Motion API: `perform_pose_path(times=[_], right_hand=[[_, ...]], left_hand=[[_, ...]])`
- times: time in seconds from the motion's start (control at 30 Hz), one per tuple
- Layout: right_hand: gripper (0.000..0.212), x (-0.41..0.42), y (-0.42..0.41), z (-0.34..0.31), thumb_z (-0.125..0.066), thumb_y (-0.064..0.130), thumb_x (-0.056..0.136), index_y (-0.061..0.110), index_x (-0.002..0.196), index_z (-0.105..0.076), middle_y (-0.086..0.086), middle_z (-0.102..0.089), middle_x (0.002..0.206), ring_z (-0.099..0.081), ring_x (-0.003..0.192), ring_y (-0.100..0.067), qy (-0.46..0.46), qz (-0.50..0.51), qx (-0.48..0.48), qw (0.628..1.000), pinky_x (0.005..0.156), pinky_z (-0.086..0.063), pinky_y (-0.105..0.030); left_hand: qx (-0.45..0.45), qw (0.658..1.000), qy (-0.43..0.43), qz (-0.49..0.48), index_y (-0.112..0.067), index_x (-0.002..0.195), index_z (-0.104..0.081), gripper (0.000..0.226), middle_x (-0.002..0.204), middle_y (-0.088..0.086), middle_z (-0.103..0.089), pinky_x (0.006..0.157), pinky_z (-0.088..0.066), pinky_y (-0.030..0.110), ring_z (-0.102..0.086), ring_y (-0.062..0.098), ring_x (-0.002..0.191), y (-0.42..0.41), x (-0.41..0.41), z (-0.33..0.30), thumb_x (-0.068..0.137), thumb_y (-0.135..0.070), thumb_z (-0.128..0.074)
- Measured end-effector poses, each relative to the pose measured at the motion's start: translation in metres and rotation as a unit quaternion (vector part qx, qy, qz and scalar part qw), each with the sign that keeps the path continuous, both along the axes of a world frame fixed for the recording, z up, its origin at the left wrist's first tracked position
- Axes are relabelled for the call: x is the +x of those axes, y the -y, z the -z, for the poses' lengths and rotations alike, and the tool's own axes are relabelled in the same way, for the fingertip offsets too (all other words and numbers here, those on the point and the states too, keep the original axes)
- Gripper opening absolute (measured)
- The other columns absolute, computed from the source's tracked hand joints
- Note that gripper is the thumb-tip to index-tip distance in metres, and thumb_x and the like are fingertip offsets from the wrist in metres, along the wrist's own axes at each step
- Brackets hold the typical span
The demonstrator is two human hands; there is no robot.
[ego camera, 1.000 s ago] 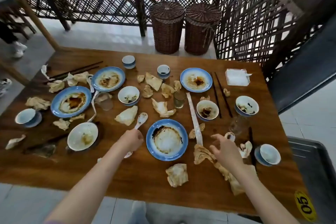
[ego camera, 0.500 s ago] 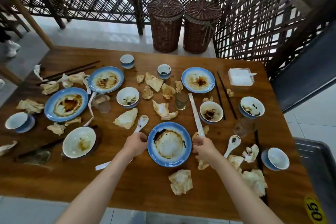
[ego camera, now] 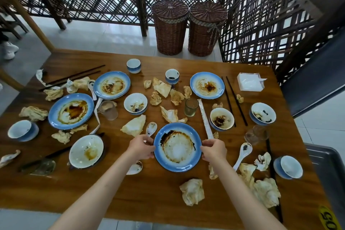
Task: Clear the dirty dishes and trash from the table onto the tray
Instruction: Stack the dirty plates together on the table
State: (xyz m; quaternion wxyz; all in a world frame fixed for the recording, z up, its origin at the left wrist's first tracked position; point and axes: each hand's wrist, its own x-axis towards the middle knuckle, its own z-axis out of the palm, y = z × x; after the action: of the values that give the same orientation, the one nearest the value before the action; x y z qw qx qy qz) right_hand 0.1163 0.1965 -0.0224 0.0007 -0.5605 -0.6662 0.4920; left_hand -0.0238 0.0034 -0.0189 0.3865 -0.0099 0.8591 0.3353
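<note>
With the left hand (ego camera: pixel 142 149) and right hand (ego camera: pixel 212 150) each closing its grip on opposite rims of the blue plate (ego camera: pixel 177 146) on the worktop (ego camera: pixel 130 192), a level lift toward the tray (ego camera: pixel 328 170) should avoid spilling sauce.

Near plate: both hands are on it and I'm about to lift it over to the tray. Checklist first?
1. Left hand on plate rim: ok.
2. Right hand on opposite rim: ok.
3. Plate holds only sauce smears: ok.
4. Spoon touching the rim near left fingers: cannot tell.
5. Wrapper end near right hand, may catch: not ok.
6. Tray at the right, bare where visible: ok.
</note>
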Motion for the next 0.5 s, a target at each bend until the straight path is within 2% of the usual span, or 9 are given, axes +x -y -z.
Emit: perform_pose_path(times=[0.17,0.23,0.37,0.43,0.5], right_hand=[[0.016,-0.015,-0.006,-0.029,-0.07,0.009,0.081,0.016,0.094,-0.064,-0.002,-0.064,0.094,-0.064,0.087,-0.02,-0.024,0.033,0.014,0.999,0.071,-0.059,-0.036],[0.015,-0.023,-0.012,-0.043,-0.07,0.008,0.081,0.018,0.091,-0.063,-0.003,-0.065,0.093,-0.064,0.084,-0.02,-0.04,0.049,0.02,0.998,0.069,-0.059,-0.035],[0.017,-0.038,-0.027,-0.066,-0.07,0.006,0.08,0.02,0.08,-0.061,-0.006,-0.064,0.092,-0.064,0.086,-0.024,-0.077,0.086,0.032,0.993,0.076,-0.058,-0.041],[0.015,-0.045,-0.038,-0.073,-0.07,0.004,0.078,0.017,0.079,-0.064,-0.007,-0.066,0.093,-0.065,0.087,-0.025,-0.086,0.102,0.036,0.99,0.078,-0.057,-0.043],[0.013,-0.051,-0.05,-0.077,-0.071,0.003,0.078,0.012,0.086,-0.066,-0.008,-0.066,0.097,-0.064,0.09,-0.026,-0.095,0.117,0.037,0.988,0.077,-0.058,-0.043]], left_hand=[[0.049,0.998,0.029,0.001,-0.019,0.096,-0.058,0.021,0.091,0.007,-0.066,0.05,-0.052,0.019,-0.07,0.011,0.062,-0.011,-0.029,-0.037,0.082,-0.011,-0.07],[0.079,0.996,0.035,0.01,-0.015,0.097,-0.059,0.019,0.092,0.009,-0.067,0.054,-0.055,0.022,-0.071,0.014,0.065,-0.019,-0.043,-0.053,0.082,-0.009,-0.07],[0.13,0.991,0.024,0.006,-0.009,0.094,-0.062,0.016,0.088,0.013,-0.069,0.061,-0.058,0.029,-0.072,0.019,0.069,-0.043,-0.07,-0.075,0.081,-0.008,-0.071],[0.144,0.989,0.005,0.01,-0.01,0.09,-0.064,0.013,0.085,0.011,-0.069,0.057,-0.057,0.026,-0.071,0.016,0.065,-0.058,-0.081,-0.081,0.08,-0.01,-0.073],[0.143,0.989,-0.014,0.021,-0.009,0.089,-0.065,0.012,0.082,0.009,-0.069,0.053,-0.054,0.023,-0.07,0.012,0.061,-0.073,-0.089,-0.086,0.08,-0.012,-0.073]])
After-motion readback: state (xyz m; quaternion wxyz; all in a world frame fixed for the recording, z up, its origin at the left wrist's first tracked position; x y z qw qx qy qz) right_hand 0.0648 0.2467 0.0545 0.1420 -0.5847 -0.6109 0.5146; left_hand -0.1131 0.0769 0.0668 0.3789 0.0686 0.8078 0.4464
